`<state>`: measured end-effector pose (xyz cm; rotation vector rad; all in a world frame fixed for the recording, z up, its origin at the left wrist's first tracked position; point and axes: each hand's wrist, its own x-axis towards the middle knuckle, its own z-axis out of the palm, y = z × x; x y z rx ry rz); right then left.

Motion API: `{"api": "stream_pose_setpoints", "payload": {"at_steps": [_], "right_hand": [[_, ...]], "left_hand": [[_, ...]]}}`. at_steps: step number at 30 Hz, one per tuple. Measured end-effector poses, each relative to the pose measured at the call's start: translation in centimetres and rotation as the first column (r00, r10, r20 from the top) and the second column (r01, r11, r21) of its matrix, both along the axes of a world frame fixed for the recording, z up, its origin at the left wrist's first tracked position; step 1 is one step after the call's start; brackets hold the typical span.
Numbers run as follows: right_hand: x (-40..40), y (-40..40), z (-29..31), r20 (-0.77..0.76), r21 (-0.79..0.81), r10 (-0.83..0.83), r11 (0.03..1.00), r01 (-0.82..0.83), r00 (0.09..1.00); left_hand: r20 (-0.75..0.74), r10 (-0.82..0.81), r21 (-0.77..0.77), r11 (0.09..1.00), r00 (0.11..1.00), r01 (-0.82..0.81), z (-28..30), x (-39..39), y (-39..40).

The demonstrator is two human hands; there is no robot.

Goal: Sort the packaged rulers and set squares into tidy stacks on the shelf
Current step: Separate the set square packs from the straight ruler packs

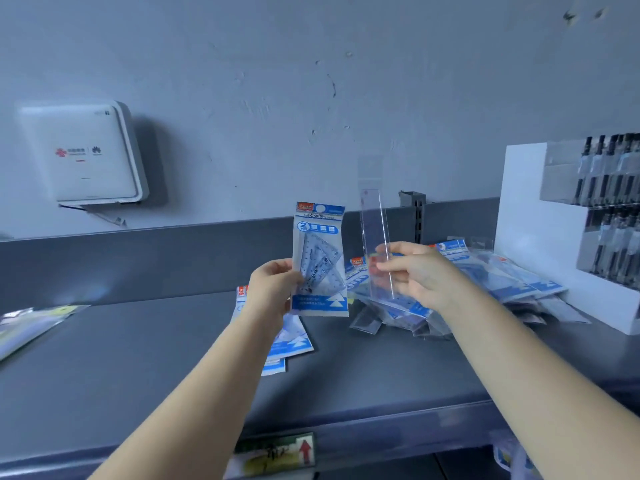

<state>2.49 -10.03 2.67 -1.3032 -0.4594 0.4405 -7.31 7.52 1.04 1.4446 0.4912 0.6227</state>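
Observation:
My left hand (273,285) grips a blue and white set square pack (320,258) by its left edge and holds it upright above the grey shelf (138,358). My right hand (415,271) pinches a clear packaged ruler (375,237) near its lower end, so that it stands upright. Under my left arm lies a small stack of set square packs (291,344). Behind my right hand sprawls a loose pile of mixed packs (485,275).
A white display box with black pens (588,216) stands at the shelf's right end. On the wall at the left hangs a white router (86,154). Flat packets (27,323) lie at the far left. A label card (277,452) is fixed to the shelf's front edge.

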Motion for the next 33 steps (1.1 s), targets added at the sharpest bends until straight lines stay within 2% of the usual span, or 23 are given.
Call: {"api": "stream_pose_setpoints", "payload": {"at_steps": [4,7,11,14,17,19,22,26,30,33], "right_hand": [[-2.9,2.8,-0.3,-0.018,0.051,0.104,0.993,-0.103,0.994],[-5.0,4.9,-0.8,-0.004,0.036,0.135,0.990,-0.135,0.991],[-8.0,8.0,-1.4,0.030,-0.014,0.127,0.992,-0.127,0.991],[-10.8,11.7,-1.7,0.019,-0.029,0.167,0.986,-0.167,0.986],[-13.5,15.7,-1.7,0.019,-0.073,0.206,0.976,-0.204,0.978],[-15.5,18.9,-1.6,0.006,-0.098,0.231,0.969,-0.229,0.973],[-18.6,23.8,-1.6,0.003,-0.152,0.261,0.954,-0.258,0.965],[-22.4,30.1,-1.6,0.026,-0.220,0.302,0.932,-0.289,0.953],[-25.4,35.2,-1.5,0.043,-0.237,0.329,0.921,-0.310,0.943],[-27.0,38.3,-0.9,0.088,-0.157,0.299,0.946,-0.284,0.950]], "left_hand": [[-0.068,0.080,0.110,0.991,0.994,-0.072,-0.9,-2.6,3.3],[-0.056,0.110,0.162,0.982,0.992,-0.100,-1.5,-4.8,5.9],[-0.074,0.143,0.392,0.914,0.987,-0.103,-1.6,-7.8,9.0],[-0.152,0.268,0.662,0.742,0.952,-0.103,-1.7,-10.6,12.5],[-0.203,0.431,0.879,0.475,0.879,-0.030,-1.8,-13.5,16.0],[-0.195,0.506,0.943,0.331,0.840,0.020,-1.5,-15.8,19.0],[-0.202,0.588,0.973,0.211,0.784,0.092,-1.2,-19.0,24.0],[-0.194,0.638,0.977,0.194,0.745,0.088,-1.3,-22.8,30.6],[-0.211,0.624,0.952,0.306,0.752,0.013,-1.6,-25.9,34.8],[-0.211,0.612,0.931,0.362,0.762,-0.033,-1.9,-27.2,36.7]]}}
